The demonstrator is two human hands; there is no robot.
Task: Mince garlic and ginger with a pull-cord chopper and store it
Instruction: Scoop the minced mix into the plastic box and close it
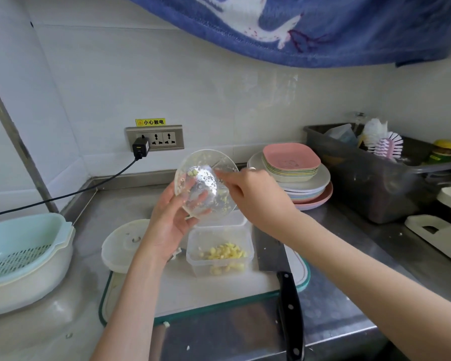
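Knife: I note a black-handled cleaver (288, 306) lying on the right side of the white, green-rimmed cutting board (219, 290), blade pointing away, just beside the storage box.
Storage box: a clear, square plastic container (219, 252) stands on the board; pale yellow minced garlic and ginger (225, 252) lies in its bottom.
Chopper lid: a white round lid (124, 243) rests at the board's far left corner, on the steel tabletop (70, 295).
Left hand (171, 225): I see its fingers grasping the clear round chopper bowl (206, 183) from below, tilted with its mouth facing me, above the storage box.
Right hand (253, 194): it reaches into the bowl; I cannot tell whether its fingers are clenched or pinch anything.
Bowl contents: bits of mince cling to the inner wall.
Left side: a pale green colander basin (23, 254).
Far right: stacked pastel plates (294, 175) and a grey plastic bin (370, 173).
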